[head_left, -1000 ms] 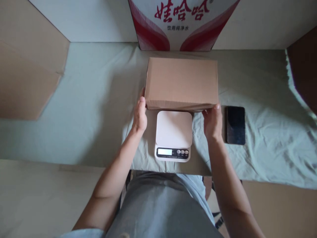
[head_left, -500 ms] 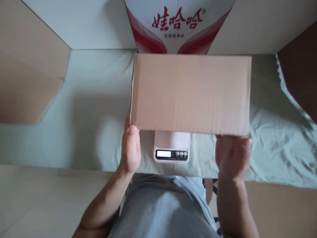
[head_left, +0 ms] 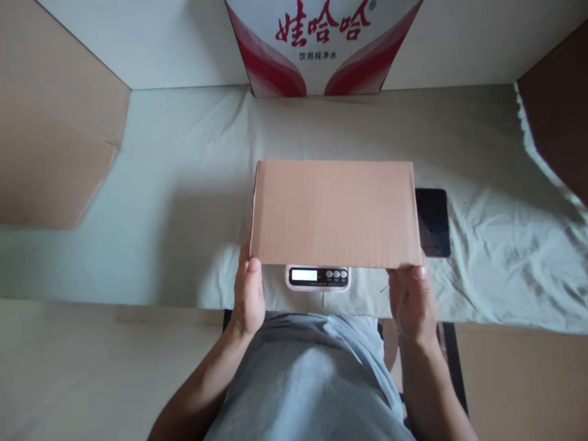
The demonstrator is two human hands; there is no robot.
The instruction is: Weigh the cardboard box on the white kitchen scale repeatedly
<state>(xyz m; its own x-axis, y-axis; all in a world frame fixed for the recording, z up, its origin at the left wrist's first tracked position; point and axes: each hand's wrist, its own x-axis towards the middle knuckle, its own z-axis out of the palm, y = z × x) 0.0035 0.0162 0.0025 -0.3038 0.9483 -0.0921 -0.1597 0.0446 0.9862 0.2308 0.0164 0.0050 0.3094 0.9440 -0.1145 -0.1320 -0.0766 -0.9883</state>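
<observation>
Both hands are clamped on the cardboard box (head_left: 335, 213): the left hand (head_left: 248, 294) grips its near-left corner with the thumb on top, the right hand (head_left: 413, 300) its near-right corner, and the box sits level between them, directly over the kitchen scale (head_left: 318, 277), of which only the display strip shows between the wrists. Whether the box rests on the platform or hangs just above it cannot be told. Risk: the box overhangs the platform on every side, so an off-centre set-down could tip it toward the phone (head_left: 433, 222) lying just beyond the right hand on the cloth (head_left: 160, 202), and its near edge could hide the display.
</observation>
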